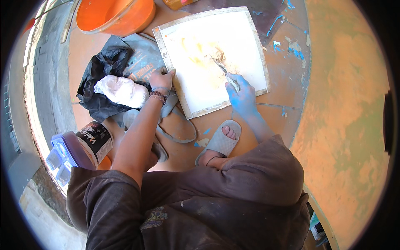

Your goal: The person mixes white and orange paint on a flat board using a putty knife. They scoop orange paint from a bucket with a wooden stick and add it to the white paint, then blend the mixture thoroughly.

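Observation:
A white board [200, 89] with a worn grey rim lies tilted on the tiled floor in front of me. Patches of beige and orange paste [216, 53] are spread over its upper middle, washed out by bright light. My right hand [242, 93], dusted with blue, is closed round the handle of a putty knife [221, 66]. The knife's blade touches the paste and is partly coated. My left hand [161, 79], with bracelets at the wrist, is closed at the board's left edge, thumb toward the rim. Its other fingers are partly hidden.
Left of the board, a white bag [123, 91] rests on crumpled black plastic [93, 89]. An orange basin [118, 18] stands at the far left. A black-labelled tub [95, 139] and a blue-lidded clear container [68, 154] are near my left elbow. Blue flakes [296, 53] dot the right floor.

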`<state>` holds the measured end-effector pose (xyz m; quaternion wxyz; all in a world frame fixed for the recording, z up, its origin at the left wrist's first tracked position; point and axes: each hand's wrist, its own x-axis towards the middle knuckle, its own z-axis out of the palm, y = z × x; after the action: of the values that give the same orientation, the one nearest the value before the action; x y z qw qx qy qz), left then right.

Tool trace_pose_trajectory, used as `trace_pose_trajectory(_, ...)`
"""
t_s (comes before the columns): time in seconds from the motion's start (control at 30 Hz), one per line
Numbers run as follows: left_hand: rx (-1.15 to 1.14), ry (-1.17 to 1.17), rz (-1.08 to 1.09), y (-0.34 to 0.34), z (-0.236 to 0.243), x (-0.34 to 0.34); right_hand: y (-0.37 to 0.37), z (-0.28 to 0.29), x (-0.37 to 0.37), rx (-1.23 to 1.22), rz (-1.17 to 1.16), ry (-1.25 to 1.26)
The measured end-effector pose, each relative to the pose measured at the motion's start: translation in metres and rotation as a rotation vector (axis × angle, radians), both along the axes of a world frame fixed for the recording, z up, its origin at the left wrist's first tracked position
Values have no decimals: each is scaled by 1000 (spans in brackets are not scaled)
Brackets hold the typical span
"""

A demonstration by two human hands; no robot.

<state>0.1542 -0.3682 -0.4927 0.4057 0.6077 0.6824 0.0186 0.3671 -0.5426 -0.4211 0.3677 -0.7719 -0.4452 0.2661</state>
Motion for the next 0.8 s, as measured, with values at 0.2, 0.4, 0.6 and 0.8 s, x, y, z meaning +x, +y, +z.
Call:
trace_pose_trajectory(0.2, 79, 28, -36, -4, 12, 4, -20, 8, 25, -164, -413, 1051)
trace_pose_trajectory(0.4, 107, 0, 6, -4, 3, 2, -48, 7, 29, -266, -477, 967)
trace_pose_trajectory(0.6, 86, -3, -3, -2, -9, 2, -43, 1, 24, -293, -362, 678)
trace_pose_trajectory(0.8, 114, 35, -14, -4, 7, 5, -3, 29, 49, -271, -251, 479)
